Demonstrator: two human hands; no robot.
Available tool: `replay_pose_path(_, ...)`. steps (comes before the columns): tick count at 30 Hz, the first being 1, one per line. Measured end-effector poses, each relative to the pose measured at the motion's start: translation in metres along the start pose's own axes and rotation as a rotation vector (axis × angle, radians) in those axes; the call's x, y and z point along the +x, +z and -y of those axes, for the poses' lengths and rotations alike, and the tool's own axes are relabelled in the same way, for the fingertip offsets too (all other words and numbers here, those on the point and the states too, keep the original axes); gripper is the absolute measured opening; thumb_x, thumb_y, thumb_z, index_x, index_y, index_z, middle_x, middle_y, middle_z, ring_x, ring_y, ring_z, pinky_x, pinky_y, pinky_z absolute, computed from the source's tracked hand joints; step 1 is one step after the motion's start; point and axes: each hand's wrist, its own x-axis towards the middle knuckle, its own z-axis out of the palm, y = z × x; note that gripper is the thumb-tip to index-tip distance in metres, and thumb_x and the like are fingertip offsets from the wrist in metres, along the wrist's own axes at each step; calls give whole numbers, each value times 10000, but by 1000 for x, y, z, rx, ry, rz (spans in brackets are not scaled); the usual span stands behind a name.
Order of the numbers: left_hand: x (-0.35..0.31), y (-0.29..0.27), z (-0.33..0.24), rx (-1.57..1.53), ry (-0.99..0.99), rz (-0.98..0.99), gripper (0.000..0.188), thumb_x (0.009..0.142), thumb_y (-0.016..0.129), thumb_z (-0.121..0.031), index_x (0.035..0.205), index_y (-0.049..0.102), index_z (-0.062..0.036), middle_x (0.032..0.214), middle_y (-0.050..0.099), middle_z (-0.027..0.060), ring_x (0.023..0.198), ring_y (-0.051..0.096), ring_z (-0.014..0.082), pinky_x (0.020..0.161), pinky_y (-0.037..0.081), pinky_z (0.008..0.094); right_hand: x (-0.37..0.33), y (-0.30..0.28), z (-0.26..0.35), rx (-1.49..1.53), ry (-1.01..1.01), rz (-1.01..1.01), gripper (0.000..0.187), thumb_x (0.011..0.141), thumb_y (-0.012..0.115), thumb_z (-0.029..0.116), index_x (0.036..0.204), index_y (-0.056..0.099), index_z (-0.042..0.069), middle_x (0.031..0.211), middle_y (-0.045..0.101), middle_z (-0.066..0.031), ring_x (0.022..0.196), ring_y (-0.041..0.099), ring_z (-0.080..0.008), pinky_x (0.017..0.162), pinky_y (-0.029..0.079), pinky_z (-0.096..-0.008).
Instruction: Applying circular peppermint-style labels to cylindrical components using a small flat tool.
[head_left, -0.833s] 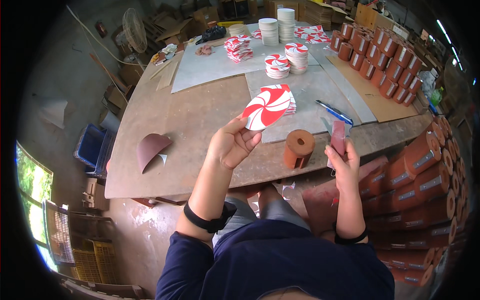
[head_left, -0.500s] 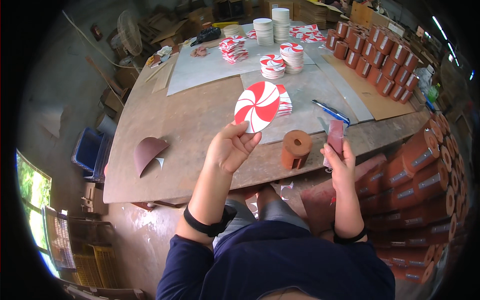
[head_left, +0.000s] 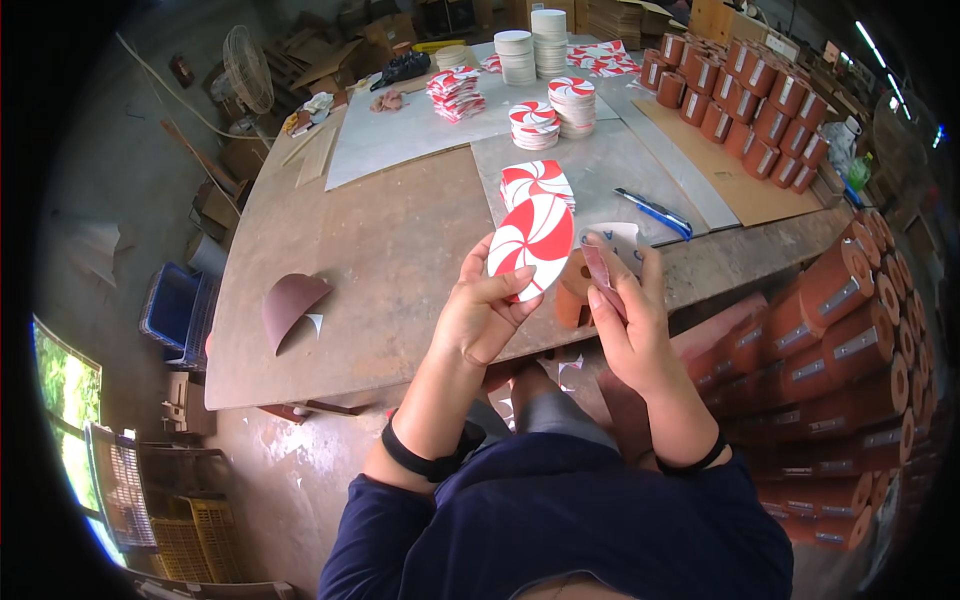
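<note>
My left hand [head_left: 490,310] pinches the lower edge of a round red-and-white swirl disc [head_left: 535,240], holding it tilted above the table. Closed around a folded, dull-red strip that looks like sandpaper [head_left: 597,268], my right hand [head_left: 635,325] is just right of the disc, and a small gap seems to separate strip and disc. A pale sheet with blue marks [head_left: 622,238] shows behind the right fingers. Partly hidden behind that hand, a brown cylinder [head_left: 573,288] stands on the table. Beyond the disc lies a stack of swirl-printed pieces [head_left: 537,180].
A blue utility knife [head_left: 655,212] lies right of the stack. More swirl discs [head_left: 572,90] and white round stacks [head_left: 515,58] stand farther back. Brown cylinders [head_left: 760,105] are piled at the far right, others [head_left: 840,340] beside the table. A brown half-round sheet [head_left: 292,308] lies left.
My right hand has moved left and up with the sandpaper, close to the disc. My left hand has shifted slightly right and lower, tilting the disc. The right hand now covers part of the cylinder.
</note>
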Motion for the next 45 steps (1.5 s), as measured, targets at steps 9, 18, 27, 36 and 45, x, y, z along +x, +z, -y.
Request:
replay_pose_path(9,4,-6,5,-17,-18,-26,426,839,595,-18,1193,372,63,1126,542,193,1010,586,258,844,509,385,0,2,7,-135,-26,-10,536,758,557,-28,1270,523,127,1089,441,-212,981,488,-365,811,427,-411)
replay_pose_path(18,4,-6,11,-12,119,-63,395,875,519,5,1247,392,36,1143,550,177,1024,585,251,845,510,390,-24,8,34,-260,-89,114,557,730,557,-33,1247,553,172,1025,462,-190,935,515,-347,762,449,-393)
replay_pose_path(27,-4,0,9,-8,73,15,380,904,490,-53,1261,393,28,1170,555,138,1047,573,209,904,473,344,6,0,18,-296,-99,-3,531,736,552,-13,1238,559,159,1061,449,-178,890,517,-333,729,451,-385)
replay_pose_path(36,0,-9,6,-17,105,-50,368,887,511,-26,1237,410,19,1148,561,143,1031,579,214,885,486,351,-16,4,37,-255,-184,74,520,713,582,-12,1200,597,170,1023,481,-163,870,541,-315,715,466,-385)
replay_pose_path(45,-5,-1,5,-1,163,-71,377,864,533,15,1222,413,24,1128,564,155,1015,587,225,842,516,381,-2,4,25,-406,-191,-41,531,734,593,3,1235,564,175,1022,464,-153,859,526,-305,695,449,-378)
